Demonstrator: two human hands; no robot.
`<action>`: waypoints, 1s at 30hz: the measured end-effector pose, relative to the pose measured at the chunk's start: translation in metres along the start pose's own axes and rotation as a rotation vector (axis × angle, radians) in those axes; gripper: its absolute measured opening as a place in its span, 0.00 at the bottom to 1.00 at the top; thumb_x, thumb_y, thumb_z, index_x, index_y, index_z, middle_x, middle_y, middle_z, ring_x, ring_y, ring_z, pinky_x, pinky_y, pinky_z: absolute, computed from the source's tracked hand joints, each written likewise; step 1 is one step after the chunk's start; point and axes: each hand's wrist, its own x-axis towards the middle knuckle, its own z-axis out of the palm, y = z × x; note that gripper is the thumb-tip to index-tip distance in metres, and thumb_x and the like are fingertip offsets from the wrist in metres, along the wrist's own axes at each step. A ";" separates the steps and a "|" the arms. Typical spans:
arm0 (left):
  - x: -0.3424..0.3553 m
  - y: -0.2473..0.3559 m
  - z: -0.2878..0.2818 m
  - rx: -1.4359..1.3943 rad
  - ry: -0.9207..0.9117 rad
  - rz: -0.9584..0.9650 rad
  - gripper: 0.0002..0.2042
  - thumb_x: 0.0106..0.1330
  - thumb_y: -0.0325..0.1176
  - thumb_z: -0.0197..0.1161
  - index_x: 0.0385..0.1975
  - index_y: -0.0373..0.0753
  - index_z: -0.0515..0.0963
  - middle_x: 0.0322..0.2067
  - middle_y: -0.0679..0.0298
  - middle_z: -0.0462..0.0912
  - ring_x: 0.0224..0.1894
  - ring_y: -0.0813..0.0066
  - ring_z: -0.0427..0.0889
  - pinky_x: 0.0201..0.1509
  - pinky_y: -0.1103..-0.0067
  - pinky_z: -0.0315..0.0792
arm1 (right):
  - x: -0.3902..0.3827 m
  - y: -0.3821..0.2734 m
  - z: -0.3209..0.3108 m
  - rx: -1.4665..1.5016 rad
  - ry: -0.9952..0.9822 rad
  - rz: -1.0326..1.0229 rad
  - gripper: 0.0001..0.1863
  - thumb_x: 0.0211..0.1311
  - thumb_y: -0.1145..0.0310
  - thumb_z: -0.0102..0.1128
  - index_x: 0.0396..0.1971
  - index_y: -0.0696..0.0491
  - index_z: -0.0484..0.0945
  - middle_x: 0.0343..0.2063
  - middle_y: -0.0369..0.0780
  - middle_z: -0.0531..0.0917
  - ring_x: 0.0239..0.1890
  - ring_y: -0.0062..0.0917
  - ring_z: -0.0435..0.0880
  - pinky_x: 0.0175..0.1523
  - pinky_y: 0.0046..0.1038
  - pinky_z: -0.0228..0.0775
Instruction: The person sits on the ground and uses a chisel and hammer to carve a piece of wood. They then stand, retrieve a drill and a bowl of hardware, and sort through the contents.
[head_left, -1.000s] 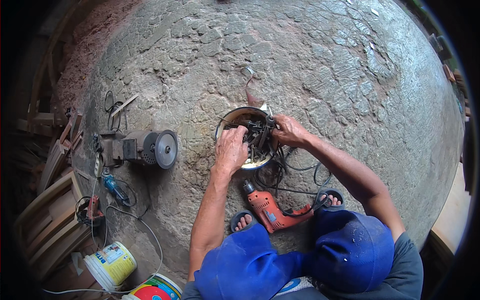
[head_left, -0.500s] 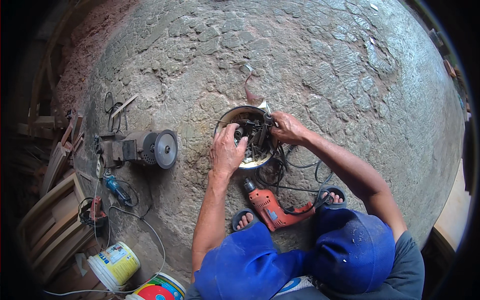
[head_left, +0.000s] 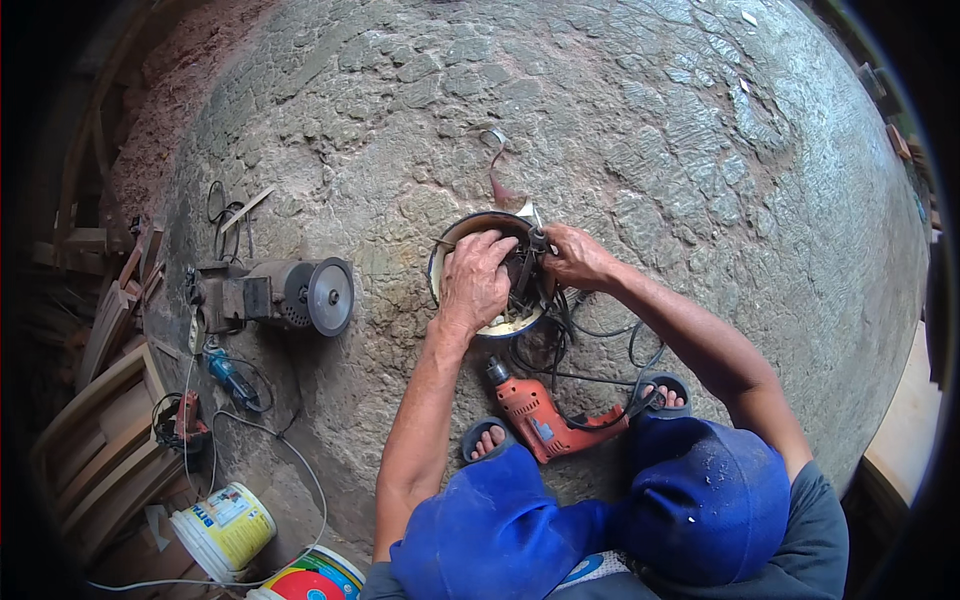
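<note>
A round pale bowl with a dark rim (head_left: 468, 222) sits on the ground in front of me, holding a jumble of dark metal pieces (head_left: 522, 275). My left hand (head_left: 475, 285) reaches over its left side, fingers stretched across the pieces; the fingertips touch or nearly touch them. At the right rim, my right hand (head_left: 575, 257) is closed, its fingers next to a dark piece (head_left: 538, 240). What exactly it grips is hidden. Between the bowl and my feet lies an orange power drill (head_left: 545, 415), its black cable (head_left: 600, 378) looping to the right of the bowl.
On the left stands a bench grinder with a grey disc (head_left: 330, 297). Below it lie a blue power tool (head_left: 230, 378) and a red-and-black tool (head_left: 185, 425). Two buckets, one yellow-and-white (head_left: 228, 530), are at lower left beside curved wooden pieces (head_left: 105, 430). A curled strip (head_left: 497, 170) lies beyond the bowl.
My left hand has moved up and right, farther over the bowl, covering more of the metal pieces. My right hand stays at the right rim.
</note>
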 end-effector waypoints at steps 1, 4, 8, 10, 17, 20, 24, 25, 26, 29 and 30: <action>0.001 -0.001 0.001 -0.002 -0.098 0.018 0.22 0.58 0.24 0.60 0.56 0.41 0.79 0.58 0.57 0.79 0.62 0.52 0.76 0.64 0.61 0.73 | -0.001 -0.001 0.000 0.022 0.010 0.008 0.17 0.61 0.67 0.57 0.48 0.58 0.79 0.43 0.55 0.82 0.51 0.51 0.81 0.58 0.47 0.73; -0.008 -0.005 -0.002 -0.003 -0.081 0.035 0.16 0.55 0.22 0.59 0.45 0.40 0.81 0.53 0.58 0.82 0.58 0.54 0.79 0.62 0.62 0.74 | -0.004 -0.001 -0.001 0.030 0.006 0.001 0.17 0.61 0.67 0.57 0.49 0.58 0.79 0.44 0.54 0.82 0.51 0.50 0.81 0.59 0.46 0.73; -0.032 -0.009 -0.009 0.038 -0.005 0.022 0.11 0.55 0.20 0.58 0.36 0.38 0.83 0.43 0.58 0.86 0.52 0.54 0.82 0.59 0.63 0.76 | -0.004 0.001 -0.002 0.002 -0.010 0.007 0.20 0.63 0.68 0.59 0.54 0.58 0.79 0.45 0.52 0.81 0.50 0.45 0.84 0.55 0.42 0.78; -0.040 -0.011 -0.015 0.034 -0.036 -0.025 0.10 0.54 0.22 0.61 0.35 0.39 0.83 0.39 0.62 0.86 0.52 0.57 0.81 0.58 0.63 0.75 | -0.004 0.001 -0.002 0.064 -0.029 0.046 0.20 0.63 0.69 0.59 0.54 0.58 0.79 0.46 0.51 0.81 0.49 0.45 0.85 0.54 0.41 0.79; -0.022 0.000 -0.005 -0.036 0.146 -0.067 0.14 0.57 0.24 0.61 0.44 0.40 0.83 0.50 0.57 0.83 0.54 0.55 0.80 0.61 0.62 0.73 | -0.005 -0.001 -0.003 0.041 -0.013 0.015 0.19 0.62 0.70 0.58 0.53 0.58 0.79 0.45 0.51 0.81 0.47 0.45 0.85 0.53 0.42 0.80; -0.010 0.000 0.001 0.091 0.056 0.090 0.16 0.58 0.25 0.62 0.47 0.40 0.83 0.52 0.58 0.83 0.55 0.55 0.80 0.62 0.62 0.73 | -0.004 0.000 -0.004 0.027 -0.015 -0.015 0.19 0.62 0.70 0.58 0.52 0.58 0.79 0.45 0.52 0.81 0.48 0.47 0.85 0.54 0.43 0.78; -0.015 -0.004 0.000 -0.063 -0.031 0.027 0.15 0.59 0.24 0.61 0.47 0.41 0.82 0.47 0.59 0.84 0.54 0.55 0.81 0.60 0.63 0.75 | -0.005 0.000 -0.003 -0.035 -0.003 -0.046 0.19 0.61 0.68 0.58 0.52 0.58 0.79 0.45 0.52 0.81 0.49 0.49 0.83 0.56 0.44 0.77; -0.019 -0.004 -0.002 -0.051 -0.032 0.037 0.15 0.59 0.23 0.61 0.47 0.41 0.82 0.47 0.59 0.84 0.54 0.55 0.81 0.59 0.63 0.75 | -0.005 -0.001 -0.003 -0.067 -0.003 -0.035 0.20 0.61 0.68 0.58 0.53 0.58 0.79 0.45 0.52 0.81 0.50 0.49 0.83 0.56 0.44 0.76; -0.024 -0.004 -0.003 -0.039 -0.034 0.047 0.15 0.59 0.23 0.62 0.47 0.41 0.81 0.46 0.59 0.84 0.54 0.55 0.81 0.59 0.63 0.75 | -0.006 -0.001 -0.002 -0.063 0.003 -0.046 0.20 0.61 0.68 0.59 0.53 0.58 0.79 0.45 0.52 0.81 0.50 0.49 0.82 0.56 0.44 0.76; -0.036 -0.003 -0.007 -0.013 0.009 0.084 0.15 0.60 0.21 0.62 0.46 0.40 0.79 0.45 0.57 0.83 0.55 0.53 0.81 0.59 0.62 0.75 | -0.008 -0.003 -0.001 -0.075 0.006 -0.029 0.19 0.62 0.67 0.59 0.52 0.58 0.79 0.45 0.51 0.80 0.52 0.48 0.81 0.57 0.44 0.75; -0.039 -0.003 -0.009 -0.010 0.025 0.085 0.14 0.60 0.21 0.62 0.46 0.40 0.78 0.45 0.56 0.83 0.55 0.53 0.81 0.60 0.62 0.75 | -0.008 -0.003 0.000 -0.058 0.013 -0.032 0.19 0.62 0.67 0.59 0.52 0.58 0.78 0.45 0.51 0.80 0.52 0.48 0.81 0.57 0.44 0.74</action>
